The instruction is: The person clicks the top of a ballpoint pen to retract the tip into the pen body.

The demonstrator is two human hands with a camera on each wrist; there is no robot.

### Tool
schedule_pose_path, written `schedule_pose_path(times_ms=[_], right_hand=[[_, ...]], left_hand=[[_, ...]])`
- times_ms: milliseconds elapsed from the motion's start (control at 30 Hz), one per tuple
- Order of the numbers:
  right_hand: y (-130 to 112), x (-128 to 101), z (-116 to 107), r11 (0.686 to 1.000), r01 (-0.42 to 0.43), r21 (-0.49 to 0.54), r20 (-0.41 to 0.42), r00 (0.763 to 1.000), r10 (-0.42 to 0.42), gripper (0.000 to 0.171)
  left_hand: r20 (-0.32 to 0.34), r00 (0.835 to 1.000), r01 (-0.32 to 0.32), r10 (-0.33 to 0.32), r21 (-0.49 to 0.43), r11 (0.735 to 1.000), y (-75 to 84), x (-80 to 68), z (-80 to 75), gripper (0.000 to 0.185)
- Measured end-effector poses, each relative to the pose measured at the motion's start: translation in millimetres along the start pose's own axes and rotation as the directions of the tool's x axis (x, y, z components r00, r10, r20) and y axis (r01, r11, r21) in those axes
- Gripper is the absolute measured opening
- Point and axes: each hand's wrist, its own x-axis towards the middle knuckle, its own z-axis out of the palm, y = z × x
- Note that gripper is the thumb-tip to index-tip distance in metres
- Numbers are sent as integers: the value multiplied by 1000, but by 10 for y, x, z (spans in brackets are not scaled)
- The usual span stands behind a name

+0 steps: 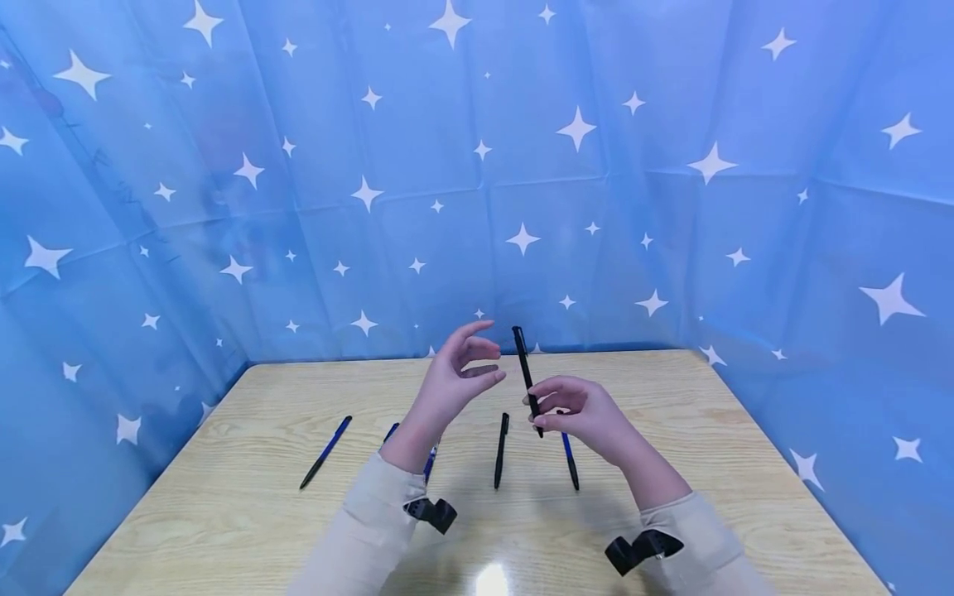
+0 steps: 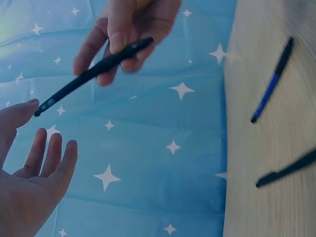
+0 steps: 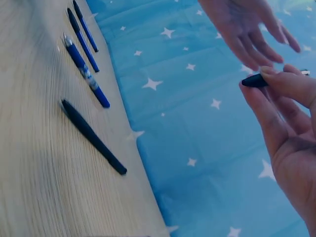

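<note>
the right hand (image 1: 585, 414) pinched a black pen (image 1: 526, 377) upright. the left hand (image 1: 455, 377) hovered beside it, fingers loose and wide. four pens lay on the worktop (image 1: 671, 414) below, including a black one (image 1: 501, 451).

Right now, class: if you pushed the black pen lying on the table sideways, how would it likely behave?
The black pen looks slim and round, so it would probably roll rather than slide on the smooth wooden table. It keeps a straight line, so likely stiff. The right hand pinches a similar pen with fingertips, suggesting it is light.

left hand (image 1: 456, 374) raised, fingers spread; right hand (image 1: 577, 414) pinching
</note>
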Motion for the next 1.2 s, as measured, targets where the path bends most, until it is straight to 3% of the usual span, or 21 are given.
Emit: schedule_pose_path(times_ms=[367, 700, 967, 1200], right_hand=[[115, -67, -272, 998, 27, 53, 26, 999, -29, 53], [328, -123, -525, 1000, -12, 29, 41, 999, 10, 66], [533, -160, -726, 995, -96, 25, 89, 992, 93, 75], [675, -251, -895, 982, -179, -59, 123, 975, 185, 78]], left_hand=[[40, 994, 98, -105, 161, 982, -148, -162, -175, 57], [66, 986, 132, -156, 280, 951, -318, -345, -320, 55], [109, 970, 173, -219, 328, 929, -366, -503, -417, 54], [159, 955, 171, -250, 393, 904, -497, -609, -525, 55]])
